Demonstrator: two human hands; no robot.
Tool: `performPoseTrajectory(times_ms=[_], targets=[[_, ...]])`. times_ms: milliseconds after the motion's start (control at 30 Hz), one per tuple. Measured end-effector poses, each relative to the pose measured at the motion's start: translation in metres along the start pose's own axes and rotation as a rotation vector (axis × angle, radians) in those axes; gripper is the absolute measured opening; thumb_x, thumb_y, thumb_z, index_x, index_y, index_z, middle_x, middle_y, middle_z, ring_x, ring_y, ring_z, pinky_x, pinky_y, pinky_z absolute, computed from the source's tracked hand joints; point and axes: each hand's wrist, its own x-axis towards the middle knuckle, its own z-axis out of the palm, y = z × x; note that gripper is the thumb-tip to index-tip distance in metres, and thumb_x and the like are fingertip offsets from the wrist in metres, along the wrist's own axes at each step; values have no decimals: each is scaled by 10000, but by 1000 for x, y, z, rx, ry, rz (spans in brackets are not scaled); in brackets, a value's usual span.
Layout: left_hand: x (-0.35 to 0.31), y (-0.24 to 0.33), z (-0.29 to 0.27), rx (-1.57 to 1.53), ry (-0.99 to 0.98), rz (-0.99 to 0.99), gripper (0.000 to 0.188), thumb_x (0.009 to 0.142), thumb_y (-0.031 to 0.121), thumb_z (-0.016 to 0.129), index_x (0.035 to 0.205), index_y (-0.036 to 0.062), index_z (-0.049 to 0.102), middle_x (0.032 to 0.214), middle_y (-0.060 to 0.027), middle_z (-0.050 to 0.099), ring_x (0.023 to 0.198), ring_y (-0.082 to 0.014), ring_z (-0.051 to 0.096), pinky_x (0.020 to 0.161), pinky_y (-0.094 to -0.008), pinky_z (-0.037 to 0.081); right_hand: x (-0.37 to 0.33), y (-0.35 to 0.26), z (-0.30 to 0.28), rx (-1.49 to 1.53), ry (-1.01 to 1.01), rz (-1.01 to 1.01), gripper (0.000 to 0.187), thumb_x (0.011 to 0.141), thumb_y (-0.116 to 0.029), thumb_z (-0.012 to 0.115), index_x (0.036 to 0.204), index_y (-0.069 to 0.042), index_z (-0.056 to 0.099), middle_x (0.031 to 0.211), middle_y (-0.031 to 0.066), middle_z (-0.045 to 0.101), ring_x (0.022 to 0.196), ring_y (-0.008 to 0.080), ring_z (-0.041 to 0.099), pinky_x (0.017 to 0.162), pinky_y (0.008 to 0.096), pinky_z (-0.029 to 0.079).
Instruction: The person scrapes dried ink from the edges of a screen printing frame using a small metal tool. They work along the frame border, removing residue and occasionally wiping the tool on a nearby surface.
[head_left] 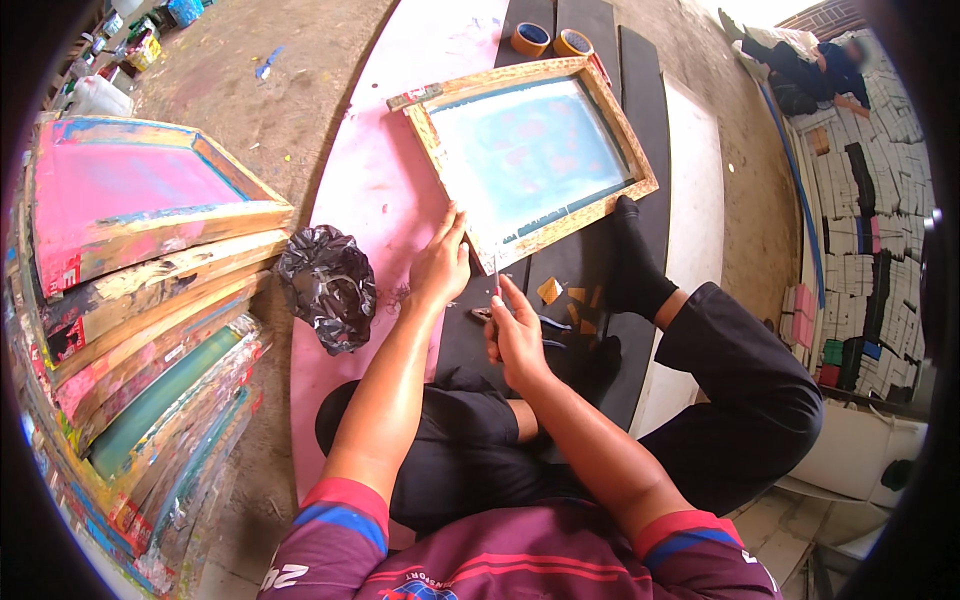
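A wooden screen-printing frame [530, 244] with pale blue-white mesh [530, 150] lies tilted in front of me. My left hand [440, 262] grips its near left side, fingers along the wood. My right hand [516, 335] is closed around a thin screwdriver-like tool [498, 284] with a reddish handle; its metal shaft meets the frame's near corner. Beside my right hand lie pliers [553, 323] with blue handles, partly hidden by the hand. Small yellowish-brown pieces [550, 290] are scattered near them. My foot in a black sock [635, 255] touches the frame's right corner.
A black plastic bag [327, 290] sits left of my left arm. Paint-stained screen frames [150, 225] are stacked at the left. Two tape rolls [530, 39] rest beyond the frame. Another person [800, 70] is at the far right, by stacked bundles [860, 200].
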Motion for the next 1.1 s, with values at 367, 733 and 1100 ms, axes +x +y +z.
performPoseTrajectory(times_ms=[367,733,1100], targets=[[2,9,1,-63,15,-138,612,1050,260,635,1565,-34,486,1423,-284,628,1227,-422,685,1003,-487,568,64,-38,-113,-1083,226,-626,568,853,-235,897,1380,-151,704,1049,119,794,911,293,770,824,399,595],[2,-1,22,-187,4,-256,671,1045,331,690,1496,-137,524,1207,-340,735,1112,-405,749,985,-445,575,176,-112,-161,-1515,8,-803,502,847,-190,841,1316,-143,669,1365,69,664,1075,362,743,884,486,603],[8,-12,7,-363,-32,-247,610,1025,171,693,1542,-94,506,1556,-323,524,1466,-406,513,1224,-458,399,177,-66,-167,-1561,95,-1088,249,1024,-271,631,1217,-117,600,1110,99,684,754,363,749,608,494,594]])
